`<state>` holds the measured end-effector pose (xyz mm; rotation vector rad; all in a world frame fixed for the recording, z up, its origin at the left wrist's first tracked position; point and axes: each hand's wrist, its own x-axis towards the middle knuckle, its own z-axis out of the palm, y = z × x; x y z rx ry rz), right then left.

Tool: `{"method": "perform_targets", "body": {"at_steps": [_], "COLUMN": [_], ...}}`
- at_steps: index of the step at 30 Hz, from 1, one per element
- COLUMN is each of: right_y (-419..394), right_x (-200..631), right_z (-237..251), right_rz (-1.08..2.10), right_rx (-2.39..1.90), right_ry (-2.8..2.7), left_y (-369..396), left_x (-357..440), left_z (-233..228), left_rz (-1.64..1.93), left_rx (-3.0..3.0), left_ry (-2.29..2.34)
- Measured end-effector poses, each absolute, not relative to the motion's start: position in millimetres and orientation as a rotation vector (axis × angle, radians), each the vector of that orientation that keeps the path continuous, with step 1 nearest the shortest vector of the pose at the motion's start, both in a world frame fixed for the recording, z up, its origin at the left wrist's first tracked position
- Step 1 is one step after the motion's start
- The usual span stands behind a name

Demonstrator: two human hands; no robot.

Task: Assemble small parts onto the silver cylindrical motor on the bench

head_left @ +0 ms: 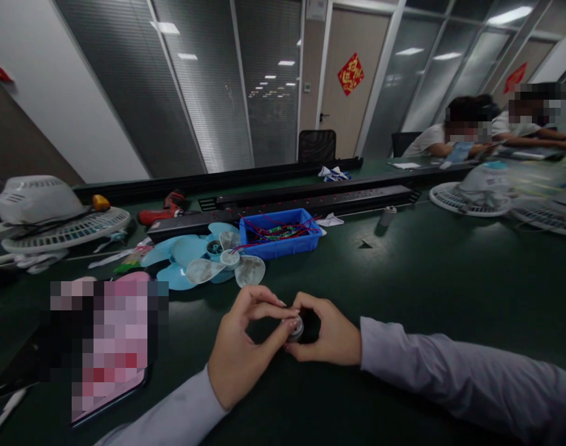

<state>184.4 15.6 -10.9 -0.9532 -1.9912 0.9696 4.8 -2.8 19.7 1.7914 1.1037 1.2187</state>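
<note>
Both of my hands meet over the dark green table (pixel 426 291), near its front edge. My right hand (pixel 327 331) wraps around a small round motor (pixel 296 328) with a silver rim. The fingertips of my left hand (pixel 246 347) pinch the same motor from the left. Most of the motor is hidden by my fingers. Both sleeves are pale grey.
Blue and clear fan blades (pixel 208 260) lie just beyond my hands, beside a blue bin (pixel 283 238) of red wires. A phone (pixel 106 347) lies at front left. Fan grilles (pixel 55 229) (pixel 469 198), a red drill (pixel 165 207) and a black power strip (pixel 311 201) sit farther back. Two people sit at far right.
</note>
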Motion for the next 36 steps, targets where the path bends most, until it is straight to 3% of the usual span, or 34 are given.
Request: {"method": "perform_targets", "body": {"at_steps": [5,11,16,28,36], "right_y": [15,15,15,16,16], "right_x": [185,186,185,185,184], "right_z": [-8,-8,-7,-8,-8], "right_rz": [1.004,1.053,1.066,0.994,1.002], "right_rx": [-0.962,-0.934,-0.940,-0.933,-0.930], "right_ry": [-1.985,-1.979,-1.982,-2.012,-2.011], "left_y": [-27,-67,-70,-34,-16], "left_x": [-25,-72,-72,-19,11], "left_z": [9,-23,-24,-3,3], "left_rz": [1.380,0.863,0.795,1.298,1.379], "left_rx": [1.747,2.030,2.060,1.924,1.877], "left_ry": [1.243,1.509,1.550,1.481,1.239]}}
